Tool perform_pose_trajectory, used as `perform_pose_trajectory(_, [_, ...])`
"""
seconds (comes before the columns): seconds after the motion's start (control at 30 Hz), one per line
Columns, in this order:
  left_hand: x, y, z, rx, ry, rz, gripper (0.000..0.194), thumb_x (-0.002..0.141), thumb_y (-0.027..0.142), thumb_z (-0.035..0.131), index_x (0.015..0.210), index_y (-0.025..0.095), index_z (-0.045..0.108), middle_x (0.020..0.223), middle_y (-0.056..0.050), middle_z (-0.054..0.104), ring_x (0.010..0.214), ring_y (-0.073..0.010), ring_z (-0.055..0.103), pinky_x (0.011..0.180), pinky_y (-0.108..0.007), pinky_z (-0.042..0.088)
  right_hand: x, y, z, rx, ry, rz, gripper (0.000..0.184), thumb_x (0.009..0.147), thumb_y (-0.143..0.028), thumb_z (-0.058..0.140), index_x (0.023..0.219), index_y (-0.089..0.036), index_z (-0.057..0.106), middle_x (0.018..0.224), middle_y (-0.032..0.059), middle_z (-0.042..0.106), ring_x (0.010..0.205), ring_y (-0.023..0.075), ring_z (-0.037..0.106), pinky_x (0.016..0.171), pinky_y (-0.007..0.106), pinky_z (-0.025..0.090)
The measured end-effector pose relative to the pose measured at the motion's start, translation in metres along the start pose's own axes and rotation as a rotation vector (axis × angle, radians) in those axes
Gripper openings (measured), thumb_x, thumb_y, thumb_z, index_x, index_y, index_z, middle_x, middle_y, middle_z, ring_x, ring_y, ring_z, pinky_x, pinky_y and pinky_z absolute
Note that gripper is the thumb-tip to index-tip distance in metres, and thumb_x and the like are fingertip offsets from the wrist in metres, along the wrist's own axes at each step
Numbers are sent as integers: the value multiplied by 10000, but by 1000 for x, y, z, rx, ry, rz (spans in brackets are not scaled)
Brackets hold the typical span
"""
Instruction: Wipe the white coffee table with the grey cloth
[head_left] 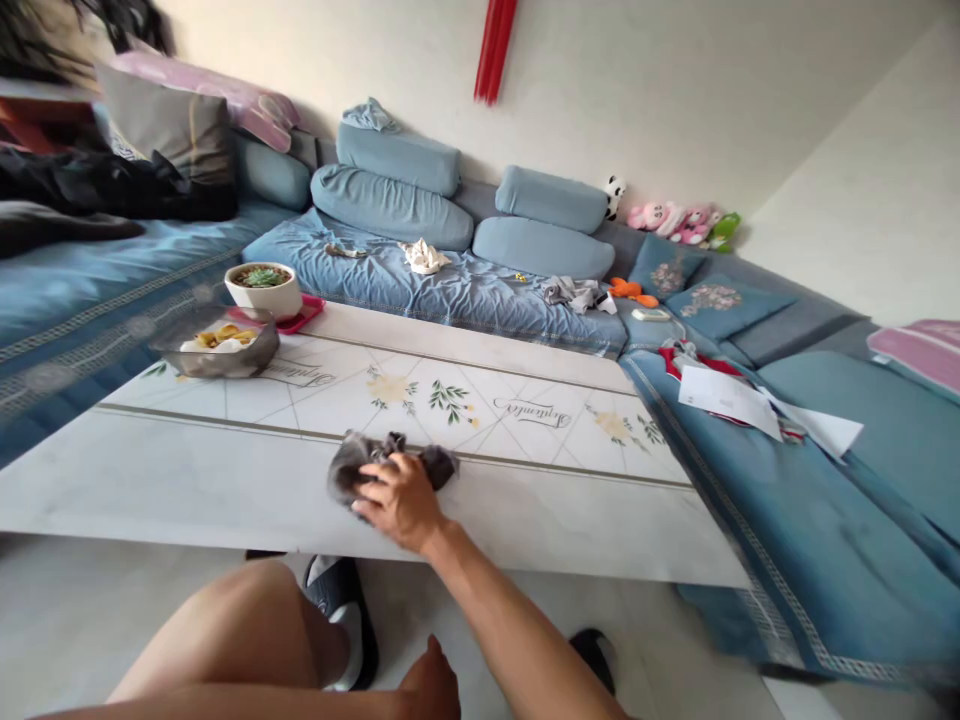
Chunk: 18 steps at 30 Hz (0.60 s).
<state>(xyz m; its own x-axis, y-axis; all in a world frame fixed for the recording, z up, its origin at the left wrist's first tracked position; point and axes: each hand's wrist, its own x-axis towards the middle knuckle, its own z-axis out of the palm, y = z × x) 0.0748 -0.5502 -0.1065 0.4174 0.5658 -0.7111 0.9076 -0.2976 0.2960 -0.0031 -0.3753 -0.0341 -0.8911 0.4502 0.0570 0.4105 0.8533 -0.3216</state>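
Observation:
My right hand (401,500) presses a crumpled dark grey cloth (349,465) onto the near part of the white coffee table (187,470). Its fingers are bent over the cloth, which bunches out on both sides of the hand. Low in the view, close to my knee, hovers my left hand (433,685). A thumb or finger points upward on it; the other fingers are hidden, so I cannot tell whether it is closed. Past the cloth runs a printed table runner (495,405) with leaves, pale flowers and lettering.
At the table's far left stand a translucent grey container (225,355) with yellowish pieces and white paper, and a potted succulent (262,290) on a pink tray (307,312). A blue sofa (525,300) wraps around, holding clothes, cushions, and paper sheets (727,400) at right.

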Motion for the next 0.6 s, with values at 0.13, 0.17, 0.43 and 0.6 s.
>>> perform_pose_trajectory(0.13, [-4,5,3,46,-5,44,495,1049,278,836,1527,152,863,1444,-339,825,1445,-515,780,1226,-676,533,-77,8,-4,98,-13,-45,174,1169,-571,826,1146,-422,911,1501,-193,825,1499,198,664,1349,351,495])
perform_pose_trajectory(0.17, [-7,5,4,62,6,70,509,1056,292,842,1539,133,853,1442,-348,821,1443,-511,781,1247,-676,523,-109,25,-12,92,-9,4,143,1152,-518,854,1057,-421,898,1426,-184,854,1467,199,691,1351,355,503])
perform_pose_trajectory(0.43, [-20,13,16,163,99,92,493,1075,271,798,1557,183,857,1563,-314,782,1515,-532,722,1339,-746,407,-309,165,-81,-78,216,335,479,1156,-579,555,750,-423,756,1093,142,842,1141,382,810,1110,617,692])
perform_pose_trajectory(0.6, [-12,20,23,84,172,39,471,937,193,896,1405,217,939,1396,-282,865,1377,-508,802,1264,-725,505,-222,101,-12,-125,316,119,280,1175,-418,725,968,-266,835,1095,92,837,1133,336,785,1050,550,693])
